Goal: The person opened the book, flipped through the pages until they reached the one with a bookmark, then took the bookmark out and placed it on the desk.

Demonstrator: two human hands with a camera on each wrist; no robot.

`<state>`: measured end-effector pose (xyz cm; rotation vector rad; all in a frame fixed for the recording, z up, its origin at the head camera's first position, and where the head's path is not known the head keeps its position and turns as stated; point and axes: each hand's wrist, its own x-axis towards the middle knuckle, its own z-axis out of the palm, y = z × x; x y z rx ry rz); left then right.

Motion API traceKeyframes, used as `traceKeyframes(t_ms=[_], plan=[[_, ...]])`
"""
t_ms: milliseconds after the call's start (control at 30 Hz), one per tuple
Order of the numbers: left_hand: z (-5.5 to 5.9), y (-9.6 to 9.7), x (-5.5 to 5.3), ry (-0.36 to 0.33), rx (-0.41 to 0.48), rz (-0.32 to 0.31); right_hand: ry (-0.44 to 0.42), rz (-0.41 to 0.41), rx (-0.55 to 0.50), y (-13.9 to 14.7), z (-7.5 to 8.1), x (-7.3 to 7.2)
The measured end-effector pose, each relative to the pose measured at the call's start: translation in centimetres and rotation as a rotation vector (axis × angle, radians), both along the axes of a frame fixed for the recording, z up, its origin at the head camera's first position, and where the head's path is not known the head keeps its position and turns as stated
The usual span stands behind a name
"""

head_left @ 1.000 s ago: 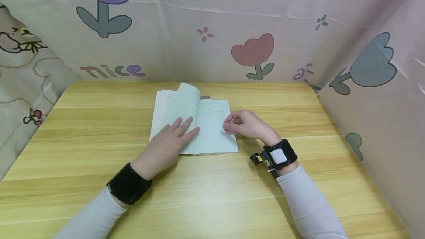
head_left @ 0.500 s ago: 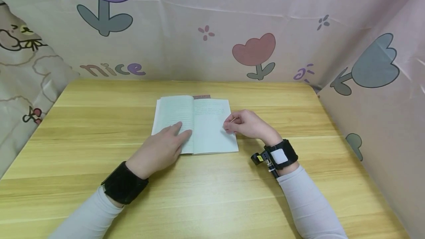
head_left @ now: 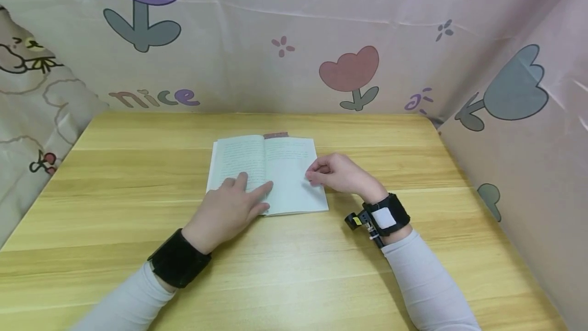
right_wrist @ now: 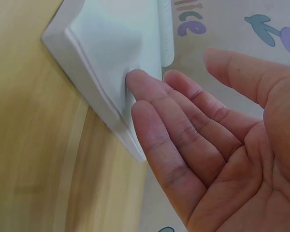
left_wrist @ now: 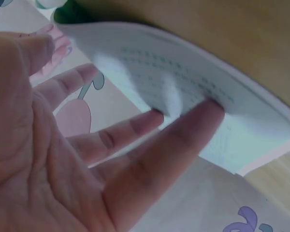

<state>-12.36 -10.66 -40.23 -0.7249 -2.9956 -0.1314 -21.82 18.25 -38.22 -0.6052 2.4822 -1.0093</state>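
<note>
An open book (head_left: 288,183) with pale green pages lies on the wooden table, printed lines running across its left page and the top of its right page. My left hand (head_left: 229,211) rests with spread fingers on the lower left page near the spine; in the left wrist view its fingertips press that page (left_wrist: 150,72), which bows. At the right page's outer edge is my right hand (head_left: 342,173). Seen from the right wrist, its fingers (right_wrist: 159,104) are loosely bent, one fingertip touching the page (right_wrist: 111,43), with the thumb apart.
A dark reddish strip (head_left: 275,135) sticks out behind the book's top edge. The light wooden tabletop (head_left: 294,269) surrounds the book. Printed cloth (head_left: 248,65) hangs behind and along both sides of the table.
A curled page beside the spine has gone down flat onto the left side under my left hand. The left hand then shifted slightly right. My right hand stays at the right page's edge.
</note>
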Motion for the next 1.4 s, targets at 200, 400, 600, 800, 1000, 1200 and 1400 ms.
traceKeyframes(t_ms=[200,400,600,800,1000,1200,1400], plan=[[-0.5,0.4,0.3,0.04,-0.049,0.014,0.027,0.024,0.001,-0.2,-0.2,0.0],[-0.8,0.6,0.2,0.064,-0.085,0.009,0.066,0.004,0.035,-0.3,-0.2,-0.1],[-0.7,0.6,0.1,0.072,-0.088,0.008,0.126,-0.039,0.113,-0.4,-0.1,0.0],[-0.6,0.7,0.1,0.065,-0.08,0.004,0.152,-0.09,0.171,-0.2,0.0,0.1],[-0.8,0.8,0.0,0.106,-0.08,-0.012,0.169,-0.102,0.204,0.1,-0.4,0.0],[-1.1,0.8,-0.1,0.123,-0.079,-0.018,0.173,-0.09,0.208,0.2,-0.6,-0.1],[-1.1,0.8,-0.1,0.102,-0.076,-0.011,0.177,-0.086,0.207,0.1,-0.5,-0.1]])
